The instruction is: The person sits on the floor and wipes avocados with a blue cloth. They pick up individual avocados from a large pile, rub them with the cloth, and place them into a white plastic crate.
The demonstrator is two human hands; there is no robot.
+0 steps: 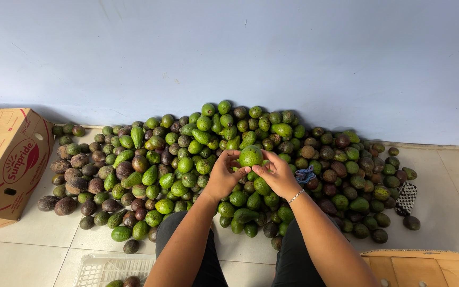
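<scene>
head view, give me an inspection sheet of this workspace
surface: pale tiled floor, wall behind
job's things: one green avocado held up over a big avocado pile of green and dark fruit
clutter: blue cloth and checkered cloth on the pile
grippers: left hand and right hand both grip the avocado
cables: nothing seen
surroundings: cardboard box left, white crate near the knees, another cardboard edge right

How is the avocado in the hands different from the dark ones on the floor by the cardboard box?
The held avocado is bright green; the dark avocados beside the cardboard box look brown-purple. The held avocado is lifted above the pile, gripped between the left hand and right hand; the dark avocados lie on the tiled floor. The held avocado looks rounder, while some dark avocados look more egg-shaped. All are avocados from one heap.
</scene>
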